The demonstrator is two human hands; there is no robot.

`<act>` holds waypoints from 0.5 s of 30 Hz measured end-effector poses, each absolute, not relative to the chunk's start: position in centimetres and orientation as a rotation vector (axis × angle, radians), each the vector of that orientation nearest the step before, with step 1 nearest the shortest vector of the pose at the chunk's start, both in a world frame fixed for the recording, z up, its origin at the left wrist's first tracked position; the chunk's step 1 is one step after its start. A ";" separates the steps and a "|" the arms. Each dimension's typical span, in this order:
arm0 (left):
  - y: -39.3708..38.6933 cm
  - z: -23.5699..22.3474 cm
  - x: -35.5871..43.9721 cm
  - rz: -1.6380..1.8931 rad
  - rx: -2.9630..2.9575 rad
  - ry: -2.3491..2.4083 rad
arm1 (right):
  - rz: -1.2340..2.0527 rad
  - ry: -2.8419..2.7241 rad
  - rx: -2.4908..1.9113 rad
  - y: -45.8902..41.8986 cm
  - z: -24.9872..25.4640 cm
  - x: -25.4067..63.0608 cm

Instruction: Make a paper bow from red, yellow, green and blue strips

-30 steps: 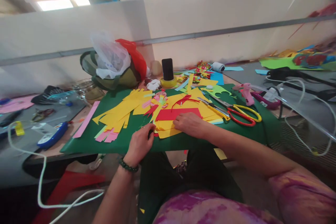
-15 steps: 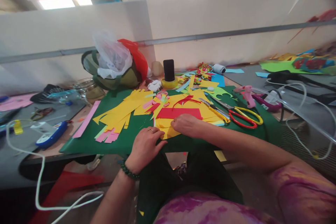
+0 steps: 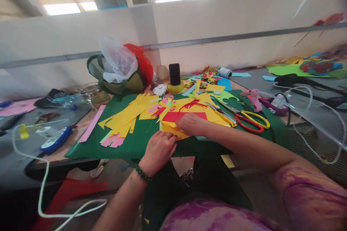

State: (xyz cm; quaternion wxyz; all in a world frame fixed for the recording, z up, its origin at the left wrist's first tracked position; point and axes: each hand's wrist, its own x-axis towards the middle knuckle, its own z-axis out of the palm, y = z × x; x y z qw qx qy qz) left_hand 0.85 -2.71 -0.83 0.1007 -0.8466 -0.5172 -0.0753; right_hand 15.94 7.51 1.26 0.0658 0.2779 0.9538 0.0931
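Observation:
My left hand [image 3: 159, 148] is at the near edge of the green mat [image 3: 146, 148], its fingers bent and together on the edge of a yellow paper [image 3: 169, 127]. My right hand [image 3: 188, 124] is closed, with its fingertips on the same yellow paper, which looks slightly raised there. Behind my knuckles lies a red paper strip [image 3: 199, 115], partly covered by the hand. Thin red strips [image 3: 191, 104] rest on yellow sheets beyond it. To the right lie a yellow utility knife [image 3: 223, 115] and scissors [image 3: 251, 121] with red and yellow handles.
Cut yellow strips [image 3: 127, 115] and pink pieces [image 3: 114, 140] cover the mat's left side. A pink glue gun [image 3: 255, 99] is at the right. A phone [image 3: 175, 74] stands on a yellow tape roll [image 3: 175, 87] at the back, beside a bag [image 3: 124, 85].
My left hand has moved right and forward along the near paper edge, closer to my right hand, and its fingers have drawn together. My right hand has shifted only slightly.

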 end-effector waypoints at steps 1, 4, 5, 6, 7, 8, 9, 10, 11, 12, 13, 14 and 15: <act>-2.6 -0.8 1.1 -0.225 -2.503 -1.516 | 0.283 2.880 0.855 7.6 1.3 16.0; -2.2 -0.8 1.7 -0.213 -2.504 -1.486 | 0.293 2.893 0.885 7.7 1.4 16.3; -2.1 -0.8 1.8 -0.199 -2.504 -1.479 | 0.291 2.893 0.892 7.7 1.5 16.3; -2.0 -0.8 1.8 -0.182 -2.507 -1.474 | 0.289 2.892 0.900 7.7 1.5 16.4; -2.0 -0.8 1.8 -0.161 -2.510 -1.471 | 0.283 2.893 0.903 7.7 1.6 16.5; -1.9 -0.7 1.8 -0.141 -2.514 -1.467 | 0.277 2.895 0.905 7.6 1.6 16.5; -1.8 -0.7 1.7 -0.127 -2.514 -1.464 | 0.270 2.899 0.909 7.6 1.6 16.6; -1.7 -0.6 1.6 -0.120 -2.508 -1.463 | 0.264 2.903 0.914 7.6 1.7 16.7; -1.6 -0.6 1.5 -0.119 -2.497 -1.468 | 0.258 2.908 0.915 7.5 1.7 16.8; -1.5 -0.5 1.4 -0.120 -2.479 -1.476 | 0.255 2.910 0.920 7.5 1.8 16.9; -1.3 -0.4 1.3 -0.121 -2.456 -1.489 | 0.255 2.911 0.926 7.5 1.9 17.0; -1.1 -0.3 1.2 -0.112 -2.428 -1.509 | 0.257 2.911 0.930 7.5 1.9 17.1; -0.9 -0.2 1.1 -0.093 -2.399 -1.532 | 0.261 2.913 0.928 7.4 2.0 17.1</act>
